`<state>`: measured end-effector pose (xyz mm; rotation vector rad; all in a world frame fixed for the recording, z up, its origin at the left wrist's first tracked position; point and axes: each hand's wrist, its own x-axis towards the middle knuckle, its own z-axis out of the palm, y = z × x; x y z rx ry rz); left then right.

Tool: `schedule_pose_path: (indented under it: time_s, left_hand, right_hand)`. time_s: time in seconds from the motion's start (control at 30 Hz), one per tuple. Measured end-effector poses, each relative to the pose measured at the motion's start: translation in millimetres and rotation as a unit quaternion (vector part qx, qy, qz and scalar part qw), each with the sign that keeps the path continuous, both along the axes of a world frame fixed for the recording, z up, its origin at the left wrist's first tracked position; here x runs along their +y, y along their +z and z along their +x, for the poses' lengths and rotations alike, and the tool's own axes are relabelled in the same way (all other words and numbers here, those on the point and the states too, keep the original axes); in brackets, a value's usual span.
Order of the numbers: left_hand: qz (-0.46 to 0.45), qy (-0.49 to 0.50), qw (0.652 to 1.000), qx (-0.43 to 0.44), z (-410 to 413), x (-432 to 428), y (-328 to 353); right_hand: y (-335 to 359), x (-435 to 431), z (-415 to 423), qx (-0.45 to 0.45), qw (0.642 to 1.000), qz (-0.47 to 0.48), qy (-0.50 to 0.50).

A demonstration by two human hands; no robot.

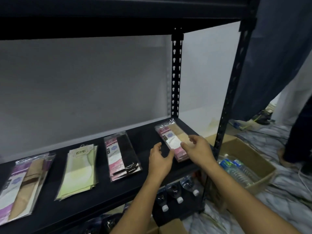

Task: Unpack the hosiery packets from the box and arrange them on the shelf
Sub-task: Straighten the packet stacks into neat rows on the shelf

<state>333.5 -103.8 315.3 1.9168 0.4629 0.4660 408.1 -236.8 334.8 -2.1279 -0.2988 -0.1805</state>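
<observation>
Fingers (193,137), my left hand (160,159) and right hand (198,147): loosely spread, holding nothing, flanking packet stack (167,135) at three o'clock on shelf (148,132). Risk: a nudge slides slick packets off.

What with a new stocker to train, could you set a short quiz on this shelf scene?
1. True or false: the shelf holds four stacks of packets.
2. Which stack lies between the left hand and the right hand? A purple; B pale green; C pink stack with beige hosiery.
3. Fill in: the cardboard box right of the shelf holds water ____.
Key: 1 true; 2 C; 3 bottles.
</observation>
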Motion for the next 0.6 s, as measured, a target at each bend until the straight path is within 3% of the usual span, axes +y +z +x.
schedule_pose_path:
  time_s: [0.1, 0.2, 0.37, 0.6]
  left_hand:
    - [-0.018, -0.017, 0.998, 0.051, 17.1, -6.5, -11.0]
    - [-0.033, -0.024, 0.996, 0.076, 33.8, -10.4, -17.7]
    - [-0.104, -0.022, 0.993, 0.051, 54.7, -7.5, -22.0]
    - [-0.164, -0.030, 0.986, 0.026, 65.1, -5.7, -25.9]
  right_hand:
    - [-1.5, -14.0, 16.8, -0.013, 0.998, -0.054, -0.013]
    - [-8.7, -22.2, 34.1, 0.040, 0.996, -0.075, -0.011]
    - [-23.8, -27.9, 54.5, 0.149, 0.988, -0.020, 0.024]
    - [-32.6, -25.2, 63.3, 0.165, 0.985, 0.011, 0.040]
